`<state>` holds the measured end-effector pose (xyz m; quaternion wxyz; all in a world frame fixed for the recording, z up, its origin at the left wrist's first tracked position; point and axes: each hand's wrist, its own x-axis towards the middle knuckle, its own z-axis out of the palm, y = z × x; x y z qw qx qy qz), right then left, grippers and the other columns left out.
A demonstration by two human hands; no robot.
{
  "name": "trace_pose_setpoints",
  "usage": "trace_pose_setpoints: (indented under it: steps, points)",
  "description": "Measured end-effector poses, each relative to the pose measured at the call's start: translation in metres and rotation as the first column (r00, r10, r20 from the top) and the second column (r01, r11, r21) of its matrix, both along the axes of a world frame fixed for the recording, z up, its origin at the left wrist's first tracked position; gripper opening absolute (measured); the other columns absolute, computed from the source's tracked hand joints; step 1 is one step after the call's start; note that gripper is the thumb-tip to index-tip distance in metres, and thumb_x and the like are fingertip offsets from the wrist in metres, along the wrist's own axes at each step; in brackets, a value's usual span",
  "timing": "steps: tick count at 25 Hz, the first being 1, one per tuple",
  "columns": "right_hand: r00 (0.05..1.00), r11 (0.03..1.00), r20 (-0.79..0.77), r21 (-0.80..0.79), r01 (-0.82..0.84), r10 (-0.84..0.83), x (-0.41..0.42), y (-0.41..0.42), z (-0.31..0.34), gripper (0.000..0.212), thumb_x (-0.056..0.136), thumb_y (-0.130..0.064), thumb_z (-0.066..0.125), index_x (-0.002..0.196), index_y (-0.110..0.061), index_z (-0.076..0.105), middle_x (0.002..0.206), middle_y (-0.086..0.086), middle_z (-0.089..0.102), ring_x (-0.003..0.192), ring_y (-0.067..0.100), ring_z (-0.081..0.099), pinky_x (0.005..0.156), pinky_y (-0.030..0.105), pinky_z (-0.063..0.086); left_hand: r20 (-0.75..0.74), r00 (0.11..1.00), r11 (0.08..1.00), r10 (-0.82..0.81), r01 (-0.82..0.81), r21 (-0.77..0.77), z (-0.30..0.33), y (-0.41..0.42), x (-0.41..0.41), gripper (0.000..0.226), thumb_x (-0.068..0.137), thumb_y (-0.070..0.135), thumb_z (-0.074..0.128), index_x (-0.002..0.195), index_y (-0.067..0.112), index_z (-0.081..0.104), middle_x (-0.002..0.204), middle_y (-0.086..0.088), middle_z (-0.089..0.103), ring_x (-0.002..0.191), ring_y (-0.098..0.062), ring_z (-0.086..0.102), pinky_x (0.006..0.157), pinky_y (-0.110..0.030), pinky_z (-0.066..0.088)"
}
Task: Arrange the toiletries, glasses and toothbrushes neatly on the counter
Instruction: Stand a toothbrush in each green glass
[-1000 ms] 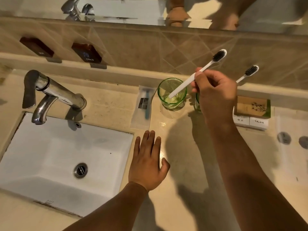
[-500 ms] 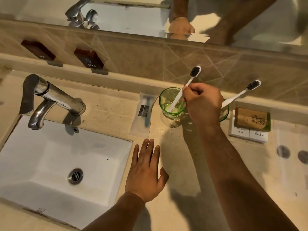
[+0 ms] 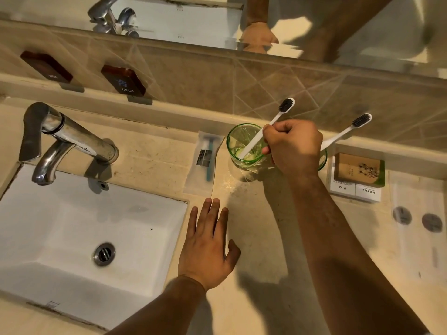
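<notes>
now right hand (image 3: 294, 147) grip pinches white toothbrush (image 3: 268, 128), black bristles up, in green glass (image 3: 235, 143); left hand (image 3: 208, 247) flat.

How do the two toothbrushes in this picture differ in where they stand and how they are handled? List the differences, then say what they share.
The left toothbrush stands in the fully visible left green glass; the right toothbrush leans from a second glass mostly hidden behind the hand. The right hand grips the left toothbrush; nothing touches the right toothbrush. The left toothbrush stands steeper; the right toothbrush leans lower. Both have white handles, dark bristles, heads up.
</notes>
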<state>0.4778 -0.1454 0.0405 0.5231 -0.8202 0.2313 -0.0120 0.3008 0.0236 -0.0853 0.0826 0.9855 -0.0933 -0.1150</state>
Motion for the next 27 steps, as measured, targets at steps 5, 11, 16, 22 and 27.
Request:
trace_pose_setpoints:
  steps: [5,11,16,22,27]
  points:
    - [1.000,1.000,-0.015,-0.019,-0.005,0.005,-0.0027,-0.0013,0.0017,0.024,0.088,-0.023,0.066,0.067,-0.015,0.075,0.052,0.002,0.069,0.031,0.004,0.050,0.053,0.027,0.050,0.013,1.000,1.000,-0.003,0.003,-0.019,-0.0007,0.0009,0.0002,0.072,0.096,0.054,0.035,0.157,0.016,0.031,0.169,-0.011,0.023,0.159,-0.029,0.010,0.124,-0.053,0.010]
    - [0.999,0.998,-0.037,-0.063,-0.021,0.019,-0.0036,-0.0066,-0.0002,0.027,0.091,-0.025,0.065,0.069,-0.013,0.076,0.050,-0.001,0.066,0.031,0.006,0.048,0.043,0.018,0.046,0.042,0.999,1.000,0.001,0.000,-0.014,-0.0023,0.0000,-0.0004,0.071,0.095,0.051,0.039,0.156,0.014,0.034,0.167,-0.013,0.026,0.158,-0.030,0.013,0.124,-0.053,0.011]
    - [0.998,0.995,-0.054,-0.096,-0.024,0.019,-0.0021,-0.0078,-0.0020,0.029,0.091,-0.027,0.066,0.068,-0.014,0.075,0.047,-0.003,0.064,0.028,0.006,0.047,0.040,0.018,0.047,0.067,0.998,1.000,0.004,-0.002,-0.026,-0.0030,-0.0002,-0.0014,0.071,0.093,0.048,0.040,0.156,0.015,0.030,0.167,-0.013,0.027,0.158,-0.029,0.015,0.124,-0.053,0.013]
    - [0.999,0.992,-0.036,-0.124,-0.036,0.032,-0.0024,-0.0086,-0.0020,0.032,0.091,-0.032,0.066,0.064,-0.016,0.075,0.047,-0.003,0.065,0.033,0.005,0.053,0.053,0.025,0.057,0.049,0.999,1.000,0.018,-0.017,-0.014,-0.0028,-0.0014,-0.0020,0.071,0.093,0.050,0.038,0.156,0.015,0.035,0.168,-0.011,0.025,0.158,-0.029,0.015,0.124,-0.057,0.020]
    - [1.000,0.992,0.014,-0.128,-0.017,0.019,-0.0039,-0.0099,-0.0019,0.035,0.092,-0.035,0.066,0.063,-0.017,0.075,0.048,-0.003,0.065,0.044,0.007,0.059,0.070,0.031,0.059,0.053,0.998,1.000,0.014,-0.013,-0.007,-0.0030,-0.0014,-0.0014,0.072,0.092,0.049,0.039,0.155,0.015,0.036,0.167,-0.012,0.028,0.157,-0.030,0.017,0.123,-0.059,0.024]
